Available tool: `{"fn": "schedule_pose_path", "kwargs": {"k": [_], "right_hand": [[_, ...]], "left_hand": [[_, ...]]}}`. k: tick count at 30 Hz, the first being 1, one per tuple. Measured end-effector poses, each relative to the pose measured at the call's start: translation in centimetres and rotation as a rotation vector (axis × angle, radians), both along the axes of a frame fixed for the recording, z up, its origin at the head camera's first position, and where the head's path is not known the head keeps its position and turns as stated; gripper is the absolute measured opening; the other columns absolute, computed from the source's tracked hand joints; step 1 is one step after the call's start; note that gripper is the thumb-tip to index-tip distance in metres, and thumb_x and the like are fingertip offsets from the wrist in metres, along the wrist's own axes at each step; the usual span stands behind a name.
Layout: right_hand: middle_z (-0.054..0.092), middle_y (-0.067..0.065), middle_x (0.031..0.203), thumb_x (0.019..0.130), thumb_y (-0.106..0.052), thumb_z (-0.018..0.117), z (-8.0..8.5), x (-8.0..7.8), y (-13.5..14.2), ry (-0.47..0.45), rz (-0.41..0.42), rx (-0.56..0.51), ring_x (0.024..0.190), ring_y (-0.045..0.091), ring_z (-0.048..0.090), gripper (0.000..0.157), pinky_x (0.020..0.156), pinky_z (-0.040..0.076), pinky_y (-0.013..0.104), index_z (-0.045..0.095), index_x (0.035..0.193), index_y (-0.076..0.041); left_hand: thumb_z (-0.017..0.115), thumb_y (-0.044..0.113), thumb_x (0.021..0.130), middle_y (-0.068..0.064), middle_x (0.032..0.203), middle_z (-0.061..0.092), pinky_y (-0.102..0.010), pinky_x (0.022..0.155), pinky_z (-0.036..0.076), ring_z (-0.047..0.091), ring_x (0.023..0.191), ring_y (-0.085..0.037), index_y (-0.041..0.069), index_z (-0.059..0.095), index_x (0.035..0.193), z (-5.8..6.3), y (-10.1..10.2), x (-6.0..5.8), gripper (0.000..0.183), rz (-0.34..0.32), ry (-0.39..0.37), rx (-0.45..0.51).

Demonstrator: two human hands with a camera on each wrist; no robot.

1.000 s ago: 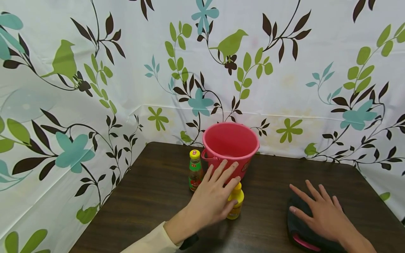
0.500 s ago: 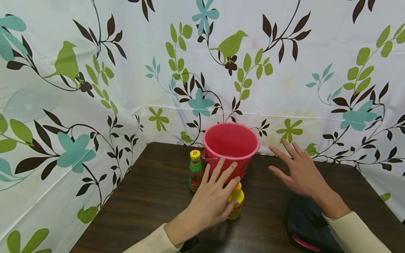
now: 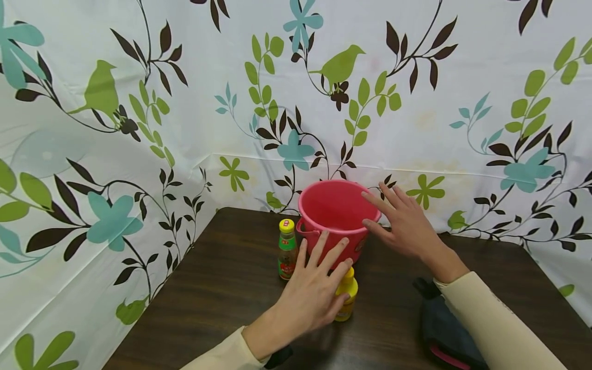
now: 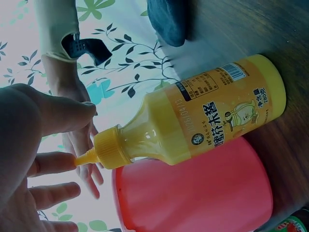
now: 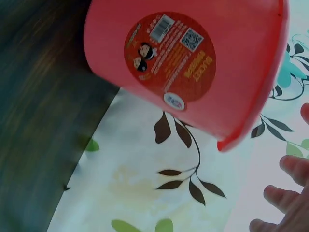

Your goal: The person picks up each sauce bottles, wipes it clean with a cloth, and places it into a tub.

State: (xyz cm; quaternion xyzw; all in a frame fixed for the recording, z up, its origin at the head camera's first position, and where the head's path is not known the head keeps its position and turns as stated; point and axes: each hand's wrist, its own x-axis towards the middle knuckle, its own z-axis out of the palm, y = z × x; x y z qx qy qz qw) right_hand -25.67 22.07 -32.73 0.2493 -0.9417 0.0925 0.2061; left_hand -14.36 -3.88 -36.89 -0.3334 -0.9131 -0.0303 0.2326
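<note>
In the head view my left hand [image 3: 307, 298] hovers with spread fingers, partly in front of a yellow squeeze bottle of mustard sauce [image 3: 350, 295]. The left wrist view shows this bottle [image 4: 212, 111] upright on the table, its pointed nozzle close to the fingertips; whether they touch it I cannot tell. Behind it stands a pink bucket [image 3: 330, 198], with no contents visible inside. My right hand [image 3: 404, 226] is raised beside the bucket's right rim, fingers extended and holding nothing. In the right wrist view its fingertips [image 5: 277, 198] are apart from the bucket wall [image 5: 106, 43].
A glass sauce bottle [image 3: 288, 252] with a yellow cap stands left of the bucket. On the right of the dark wooden table [image 3: 222, 277] lies a black pouch-like item [image 3: 446, 326] with pink trim, partly under my right forearm. A patterned curtain [image 3: 407, 128] hangs behind.
My right hand has risen from over the black item and moved left and away from me to the bucket's rim. The left hand and the bottles have stayed in place.
</note>
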Motion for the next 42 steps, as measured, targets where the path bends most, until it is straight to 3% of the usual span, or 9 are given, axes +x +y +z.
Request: {"fn": "schedule_pose_path", "kwargs": {"k": [6, 11, 17, 26, 32, 36, 42], "right_hand": [[0.037, 0.026, 0.169, 0.097, -0.036, 0.071, -0.9, -1.5, -1.6, -0.017, 0.112, -0.079, 0.156, 0.053, 0.032, 0.068, 0.124, 0.03, 0.073, 0.049, 0.159, -0.018], [0.038, 0.028, 0.167, 0.097, -0.03, 0.071, -2.2, -2.2, -2.2, -0.07, 0.158, -0.148, 0.154, 0.054, 0.033, 0.064, 0.12, 0.034, 0.075, 0.052, 0.157, -0.015], [0.036, 0.025, 0.169, 0.101, -0.029, 0.065, -3.5, -2.5, -2.2, -0.15, 0.16, -0.192, 0.158, 0.049, 0.028, 0.06, 0.117, 0.038, 0.075, 0.052, 0.158, -0.016], [0.039, 0.023, 0.168, 0.101, -0.029, 0.065, -4.4, -2.5, -2.1, -0.111, 0.179, -0.23, 0.159, 0.048, 0.026, 0.056, 0.119, 0.036, 0.074, 0.056, 0.154, -0.014], [0.045, 0.023, 0.165, 0.1, -0.023, 0.067, -5.1, -2.7, -2.1, -0.105, 0.171, -0.285, 0.16, 0.047, 0.025, 0.048, 0.121, 0.034, 0.074, 0.064, 0.146, -0.012], [0.054, 0.02, 0.159, 0.098, -0.019, 0.072, -5.7, -2.7, -1.8, -0.093, 0.173, -0.389, 0.159, 0.044, 0.029, 0.04, 0.118, 0.039, 0.072, 0.072, 0.136, -0.011], [0.067, 0.017, 0.144, 0.089, -0.012, 0.083, -6.5, -2.4, -1.3, -0.028, 0.209, -0.536, 0.152, 0.041, 0.045, 0.033, 0.113, 0.047, 0.067, 0.079, 0.122, -0.009]], "left_hand": [[0.079, 0.051, 0.09, -0.006, 0.172, 0.037, -0.071, 0.122, 0.035, 0.025, 0.16, -0.042, 0.024, 0.06, 0.142, 0.0, -0.1, 0.1, 0.062, 0.02, -0.006, 0.009], [0.076, 0.051, 0.092, -0.005, 0.17, 0.04, -0.071, 0.121, 0.036, 0.027, 0.16, -0.041, 0.024, 0.059, 0.142, 0.0, 0.1, 0.0, 0.059, 0.019, -0.005, 0.0], [0.079, 0.05, 0.09, -0.005, 0.169, 0.042, -0.071, 0.121, 0.036, 0.028, 0.159, -0.04, 0.024, 0.059, 0.139, 0.2, 0.3, 0.0, 0.059, 0.014, -0.001, 0.016], [0.08, 0.046, 0.09, -0.005, 0.168, 0.043, -0.07, 0.121, 0.037, 0.03, 0.159, -0.038, 0.022, 0.059, 0.138, 0.2, 0.4, -0.2, 0.058, 0.0, -0.035, 0.044], [0.08, 0.039, 0.091, -0.006, 0.163, 0.051, -0.065, 0.119, 0.043, 0.042, 0.154, -0.035, 0.02, 0.063, 0.135, 0.1, 0.5, -0.5, 0.051, -0.041, -0.084, 0.133], [0.079, 0.034, 0.093, -0.007, 0.159, 0.056, -0.062, 0.117, 0.047, 0.049, 0.149, -0.035, 0.018, 0.064, 0.131, -0.1, 0.6, -0.8, 0.043, -0.067, -0.125, 0.204], [0.08, 0.023, 0.093, -0.006, 0.138, 0.069, -0.043, 0.115, 0.053, 0.063, 0.132, -0.027, 0.014, 0.067, 0.124, -0.5, 0.7, -1.1, 0.035, -0.127, -0.16, 0.363]]}}
